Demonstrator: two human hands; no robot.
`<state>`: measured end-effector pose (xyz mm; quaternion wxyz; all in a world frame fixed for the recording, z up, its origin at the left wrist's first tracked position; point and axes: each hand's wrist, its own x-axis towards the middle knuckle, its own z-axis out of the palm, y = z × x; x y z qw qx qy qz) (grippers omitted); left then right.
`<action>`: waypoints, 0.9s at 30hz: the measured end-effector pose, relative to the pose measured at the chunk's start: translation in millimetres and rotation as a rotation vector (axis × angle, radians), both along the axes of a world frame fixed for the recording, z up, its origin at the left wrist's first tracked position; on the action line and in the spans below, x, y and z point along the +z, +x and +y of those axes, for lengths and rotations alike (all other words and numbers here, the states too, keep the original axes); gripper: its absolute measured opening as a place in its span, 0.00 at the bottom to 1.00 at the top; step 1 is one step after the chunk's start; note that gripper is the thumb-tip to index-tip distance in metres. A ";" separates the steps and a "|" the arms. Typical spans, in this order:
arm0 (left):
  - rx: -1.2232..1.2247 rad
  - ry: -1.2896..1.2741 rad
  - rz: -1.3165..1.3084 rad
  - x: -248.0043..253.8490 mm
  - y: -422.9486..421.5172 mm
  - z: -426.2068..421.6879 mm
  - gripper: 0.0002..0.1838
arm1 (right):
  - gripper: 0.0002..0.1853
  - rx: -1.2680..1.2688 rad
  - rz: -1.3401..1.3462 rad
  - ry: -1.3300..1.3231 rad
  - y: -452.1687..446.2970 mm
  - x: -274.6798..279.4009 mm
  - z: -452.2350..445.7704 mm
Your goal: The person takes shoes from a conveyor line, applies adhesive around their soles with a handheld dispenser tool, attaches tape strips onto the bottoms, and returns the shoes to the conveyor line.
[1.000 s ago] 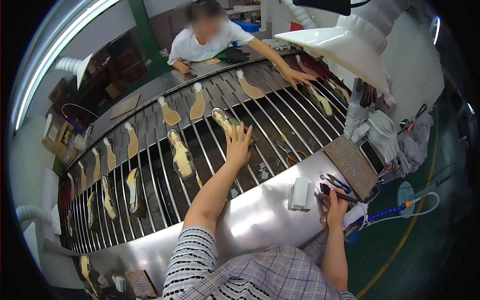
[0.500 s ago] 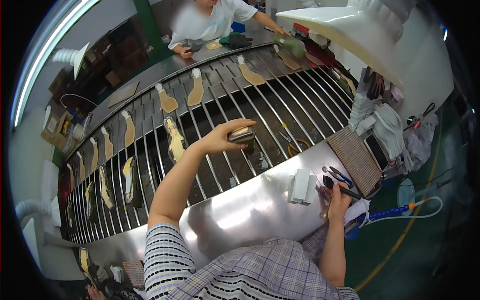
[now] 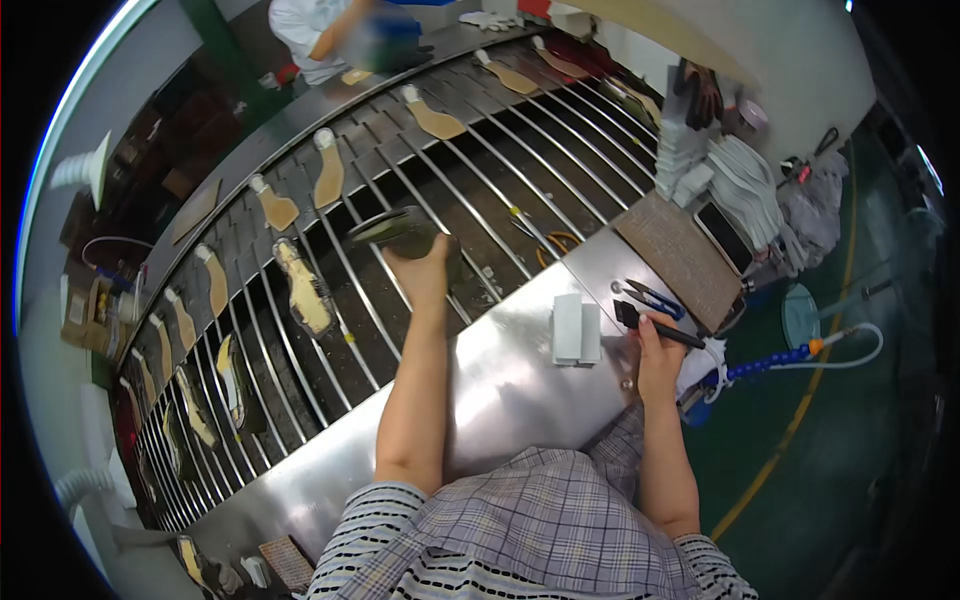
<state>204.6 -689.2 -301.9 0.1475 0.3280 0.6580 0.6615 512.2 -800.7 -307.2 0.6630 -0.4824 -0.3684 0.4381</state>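
My left hand (image 3: 422,268) reaches out over the metal bars of the conveyor (image 3: 470,222). It grips a dark green shoe upper (image 3: 385,230), which is tilted sideways; my palm and wrist hide part of it. Close to it, another shoe upper with a pale yellow sole side (image 3: 303,288) lies bottom up on the bars. My right hand (image 3: 657,362) is closed around a black-handled brush (image 3: 672,330) at the right end of the steel ledge. Beside that hand are blue-handled pliers (image 3: 655,298) and a white block (image 3: 575,330).
Tan insoles (image 3: 328,170) line the conveyor's far side, and several shoe uppers (image 3: 232,385) lie to the left. Orange-handled cutters (image 3: 553,245) rest near the ledge. A brown ribbed mat (image 3: 680,262) and stacked white pieces (image 3: 740,180) are at right. A co-worker (image 3: 310,40) stands across.
My left hand has turned the shoe upper from end-on to sideways and moved it away from me. My right hand keeps the brush. The view has shifted, and the co-worker has moved.
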 end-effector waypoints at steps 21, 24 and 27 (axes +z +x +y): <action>-1.041 -0.434 -0.767 35.5 69.0 -226.8 0.29 | 0.11 0.335 -0.558 0.194 -43.8 80.5 -87.2; -0.708 -0.186 -1.907 16.6 70.9 -223.7 0.27 | 0.13 0.292 -0.734 0.339 -48.7 78.4 -87.2; -0.737 -0.147 -1.329 -35.8 88.1 -250.9 0.30 | 0.16 0.218 -0.878 0.453 -51.4 71.2 -85.0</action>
